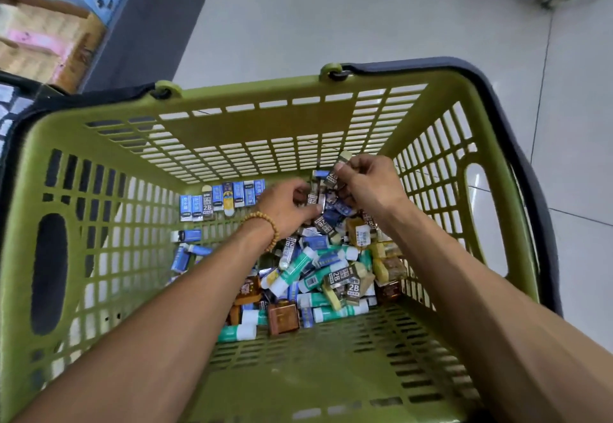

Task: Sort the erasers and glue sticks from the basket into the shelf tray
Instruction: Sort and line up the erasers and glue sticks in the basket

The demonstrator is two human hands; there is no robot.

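Right hand [365, 178] pinches a 2B eraser [336, 170] tilted upright; left hand [287, 205] grips erasers [313, 198].

The eraser [335, 170] pinched in my right hand [363, 180] reads "2B" on its dark sleeve. The same "2B" shows on an eraser in the back row [207, 206] and on one atop the pile [353, 288]. Other labels are too blurred to read.

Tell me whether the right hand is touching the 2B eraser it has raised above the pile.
Touching. The head view shows the right hand pinching the 2B eraser between its fingertips.
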